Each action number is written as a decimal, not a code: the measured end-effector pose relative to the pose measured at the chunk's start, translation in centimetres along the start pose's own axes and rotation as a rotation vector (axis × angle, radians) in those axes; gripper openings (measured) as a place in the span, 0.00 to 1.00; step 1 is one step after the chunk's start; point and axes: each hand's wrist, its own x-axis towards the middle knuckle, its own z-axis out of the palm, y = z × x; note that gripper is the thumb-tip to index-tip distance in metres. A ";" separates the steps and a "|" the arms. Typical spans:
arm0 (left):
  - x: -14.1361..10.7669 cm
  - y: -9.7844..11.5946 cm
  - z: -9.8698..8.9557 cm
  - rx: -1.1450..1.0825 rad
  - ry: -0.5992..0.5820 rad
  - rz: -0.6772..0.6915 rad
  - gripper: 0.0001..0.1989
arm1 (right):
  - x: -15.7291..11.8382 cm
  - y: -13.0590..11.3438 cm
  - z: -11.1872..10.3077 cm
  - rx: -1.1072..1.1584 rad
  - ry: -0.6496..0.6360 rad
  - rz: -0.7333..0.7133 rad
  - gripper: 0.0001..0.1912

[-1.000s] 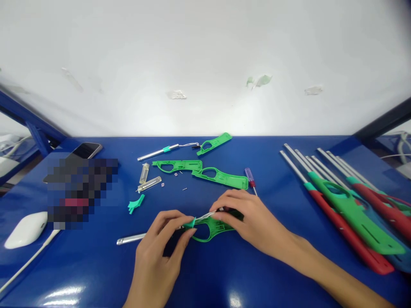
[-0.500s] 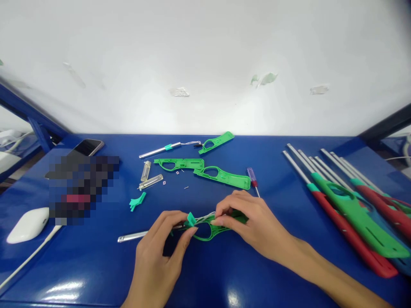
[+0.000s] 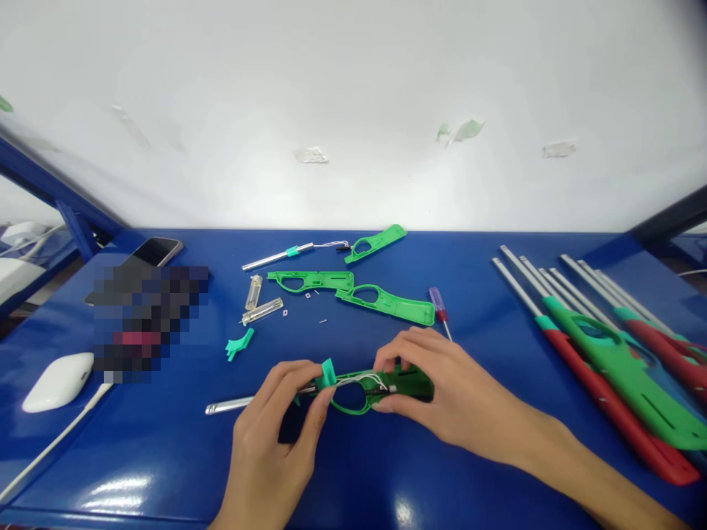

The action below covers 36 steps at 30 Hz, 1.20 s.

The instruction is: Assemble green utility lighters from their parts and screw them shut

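Observation:
Near the front of the blue table lies an opened long-nosed lighter. Its green half shell (image 3: pixel 349 409) shows its hollow inside, with white wires (image 3: pixel 361 377) running along it to a small dark part. My left hand (image 3: pixel 281 412) pinches the front of the lighter, where a teal trigger (image 3: pixel 328 372) sticks up by the fingertips. From under this hand the silver metal tube (image 3: pixel 227 405) points left. My right hand (image 3: pixel 428 386) grips the handle end of the half shell, thumb on the near edge and fingers on the far edge.
Farther back lie green half shells (image 3: pixel 387 306), a wired metal tube (image 3: pixel 276 259), clear fuel tanks (image 3: pixel 262 311), a loose teal trigger (image 3: pixel 239 344) and tiny screws. A screwdriver (image 3: pixel 439 303) lies right of them. Several whole lighters (image 3: pixel 618 368) are at right; a white case (image 3: pixel 58 383) and phone (image 3: pixel 157 252) at left.
My right hand has shifted slightly right, from pinching at the wires to spanning the half shell. The wires and the small dark part now show between my hands.

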 end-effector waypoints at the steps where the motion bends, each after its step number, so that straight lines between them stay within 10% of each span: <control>1: 0.0 0.1 0.0 -0.001 -0.003 0.000 0.06 | 0.0 0.1 0.1 -0.007 -0.003 -0.010 0.10; 18: -0.3 0.5 -0.5 0.007 0.069 0.074 0.20 | -0.5 1.1 1.1 0.002 0.172 -0.180 0.06; 30: -0.8 1.5 0.0 -0.142 0.099 -0.138 0.06 | -0.8 1.3 1.5 -0.025 0.184 -0.196 0.01; 36: -0.1 1.3 0.5 0.003 0.004 0.068 0.04 | -0.6 1.6 1.6 -0.039 0.169 -0.206 0.02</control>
